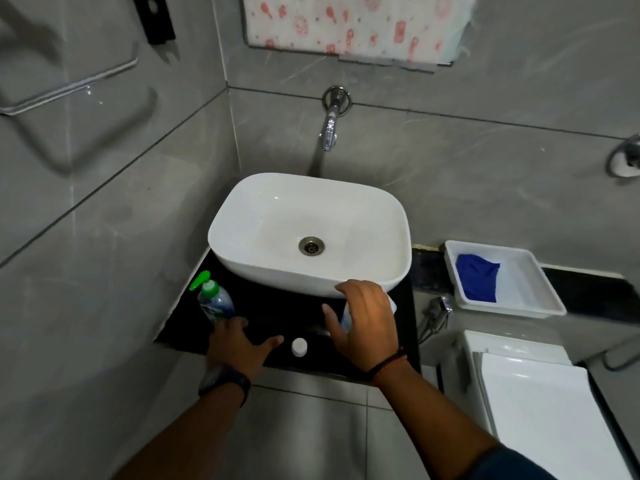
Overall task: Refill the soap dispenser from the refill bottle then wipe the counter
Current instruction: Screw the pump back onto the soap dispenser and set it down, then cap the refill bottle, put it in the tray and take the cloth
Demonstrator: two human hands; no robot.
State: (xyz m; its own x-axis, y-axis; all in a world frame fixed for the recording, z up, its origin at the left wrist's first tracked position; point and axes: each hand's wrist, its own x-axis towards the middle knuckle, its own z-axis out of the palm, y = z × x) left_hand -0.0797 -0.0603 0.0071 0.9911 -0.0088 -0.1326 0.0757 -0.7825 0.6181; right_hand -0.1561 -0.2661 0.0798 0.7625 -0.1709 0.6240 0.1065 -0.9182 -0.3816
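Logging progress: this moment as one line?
left hand: open, by clear green-pump soap dispenser | right hand: grips half-hidden white refill bottle | white round cap: on black counter | blue cloth: in white tray

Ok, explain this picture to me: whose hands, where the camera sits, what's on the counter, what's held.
There is no machine: a person works bare-handed, and the single picture comes from a camera on their head, looking down. The black counter carries a white basin under a wall tap, a soap dispenser with a green pump, and a loose white cap. The right hand has its grip round what looks like the refill bottle, pale and mostly hidden. The left hand reaches the dispenser's base; whether it holds it is unclear. To the right, a white tray holds a blue cloth.
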